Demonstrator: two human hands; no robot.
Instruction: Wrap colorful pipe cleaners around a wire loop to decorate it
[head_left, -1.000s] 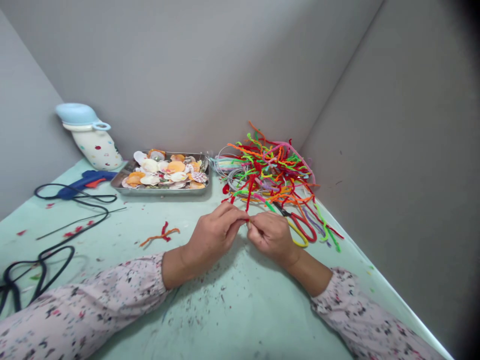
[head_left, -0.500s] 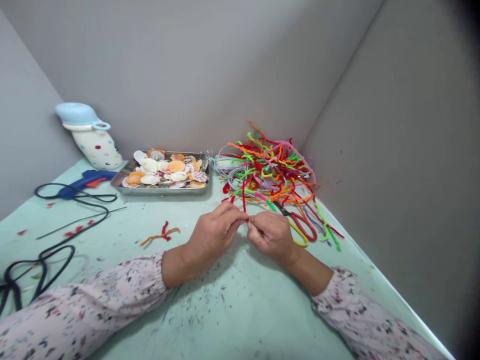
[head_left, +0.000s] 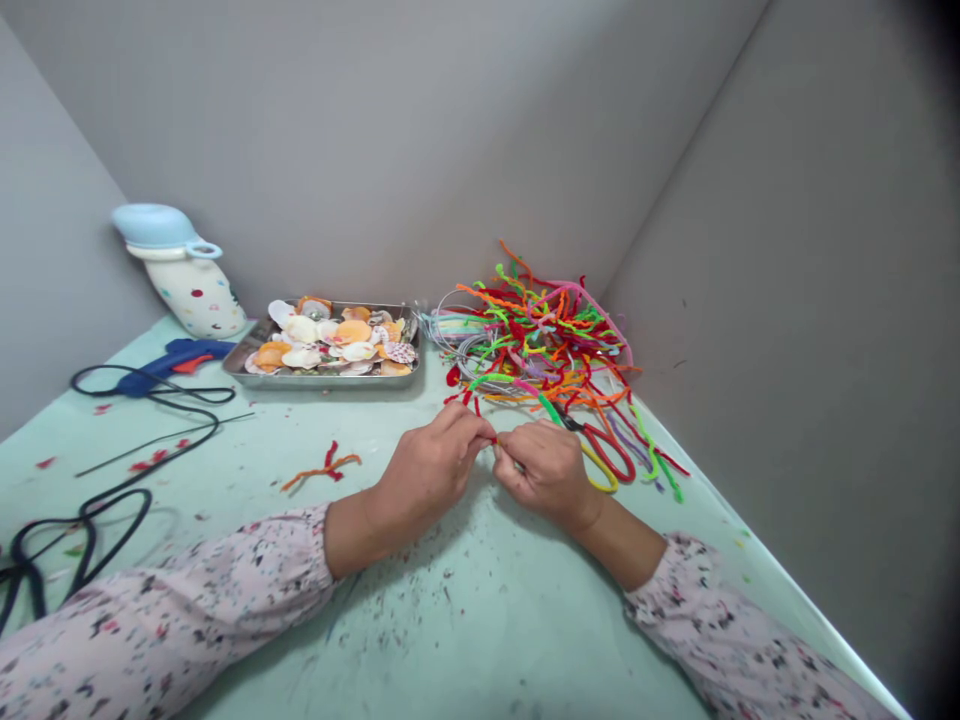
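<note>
My left hand (head_left: 429, 465) is closed in a pinch, with a short bit of red pipe cleaner (head_left: 494, 440) at its fingertips. Close against it, my right hand (head_left: 546, 472) is also closed, thumb and finger pressed on the same spot; a speck of yellow shows there. Behind the fingers curves a strand wrapped in green and pink (head_left: 525, 386), partly hidden by my right hand. Scissors with a red handle (head_left: 611, 452) lie just beyond that hand, beside a yellow loop. An orange and red twisted pipe cleaner piece (head_left: 328, 465) rests left of my left hand.
A heap of colourful pipe cleaners (head_left: 555, 320) lies at the back right. A metal tray (head_left: 330, 381) holds several shells. At the left are a blue glue gun (head_left: 161, 368), its looping black cord (head_left: 112, 492) and a white bottle with blue lid (head_left: 191, 290).
A red pipe cleaner end that stood upright above my fingertips no longer sticks up; it now seems bent down or wrapped in. Both hands stay nearly in place, still pinching.
</note>
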